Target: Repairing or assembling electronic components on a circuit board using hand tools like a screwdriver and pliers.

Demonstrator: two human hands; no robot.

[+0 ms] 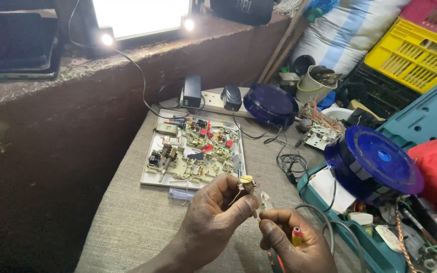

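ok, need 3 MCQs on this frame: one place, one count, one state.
1. Where does the tray of electrical parts lie?
A. on the grey cushion, beyond the hands
B. in the yellow crate
C. on the ledge

2. How many round dark blue lids show?
A. one
B. two
C. four

3. What does the left hand do?
A. rests flat
B. pinches a small wired part
C. grips the lamp

A: the tray sits on the cushion.
B: one lid by the power strip, another at right.
B: its fingers close on the wired part.

yellow crate (414,56), blue lid (374,164), striped sack (345,30)
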